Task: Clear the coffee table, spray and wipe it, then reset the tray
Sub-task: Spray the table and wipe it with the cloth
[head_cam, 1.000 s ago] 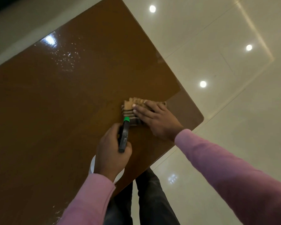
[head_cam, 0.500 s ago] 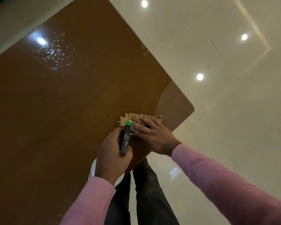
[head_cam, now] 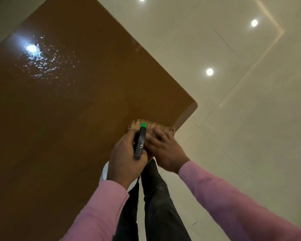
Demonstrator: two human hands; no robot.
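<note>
A glossy brown coffee table (head_cam: 63, 119) fills the left and middle of the view. My left hand (head_cam: 125, 164) grips a spray bottle (head_cam: 140, 141) with a dark head and a green nozzle tip; its white body shows below my wrist. My right hand (head_cam: 165, 150) lies flat on a tan striped cloth (head_cam: 137, 125), pressing it on the table near the front right corner. The hand is blurred. Most of the cloth is hidden under my fingers and the bottle head.
Wet spray droplets (head_cam: 42, 61) glisten on the far left of the tabletop. Shiny cream floor tiles (head_cam: 241, 110) with lamp reflections lie to the right. My dark trousers (head_cam: 156, 206) stand at the table's near edge.
My right hand has dragged the cloth toward me along the table's right side, close to the near edge. My left hand keeps hold of the spray bottle beside it.
</note>
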